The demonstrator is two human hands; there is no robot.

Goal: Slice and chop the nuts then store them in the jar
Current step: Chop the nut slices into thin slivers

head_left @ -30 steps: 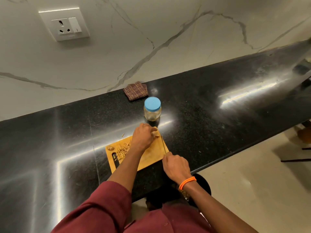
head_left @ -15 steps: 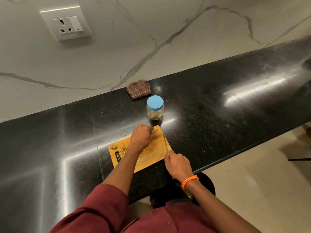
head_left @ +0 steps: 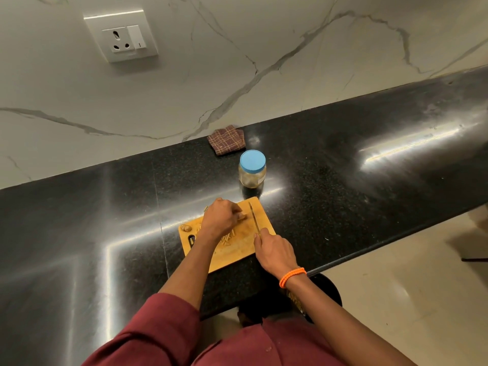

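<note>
A wooden cutting board (head_left: 239, 248) lies on the black counter. My left hand (head_left: 221, 219) pinches a nut (head_left: 243, 216) against the board near its far edge. My right hand (head_left: 273, 250) grips a knife (head_left: 254, 216) whose thin blade points away from me, just right of the nut. Sliced nut slivers (head_left: 228, 237) lie under and beside my left wrist. One whole nut (head_left: 186, 228) sits at the board's left corner. Beyond the board stands a glass jar (head_left: 252, 171) with its blue lid on.
A folded checked cloth (head_left: 226, 140) lies against the marble wall behind the jar. A wall socket (head_left: 124, 39) is at the upper left. The black counter (head_left: 369, 186) stretches to both sides; its front edge runs just behind my right wrist.
My left hand has shifted its hold on the nut, and the knife blade now stands closer beside it. The camera view has moved slightly.
</note>
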